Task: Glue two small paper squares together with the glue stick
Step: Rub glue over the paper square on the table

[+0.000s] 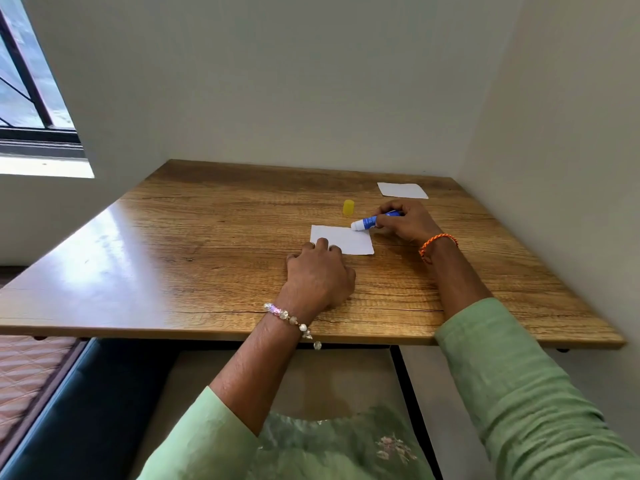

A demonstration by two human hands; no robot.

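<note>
We are spreading glue, and to do it well we should keep the small white paper square (346,240) pinned flat while drawing the stick across it in light, even strokes out to every edge, so that nothing wrinkles or slides. Our left hand (320,275) lies right of the frame's centre, its fingers pressing down on the near left corner of that square against the brown wood-grain worktop (207,244). Our right hand (405,221), just right of the square, curls its fingers round the blue glue stick (372,221), whose white tip meets the sheet's far right corner. The yellow translucent cap (348,207) stands just beyond, and the second white paper square (402,190) waits farther off, toward the upper right, apart from both hands.
</note>
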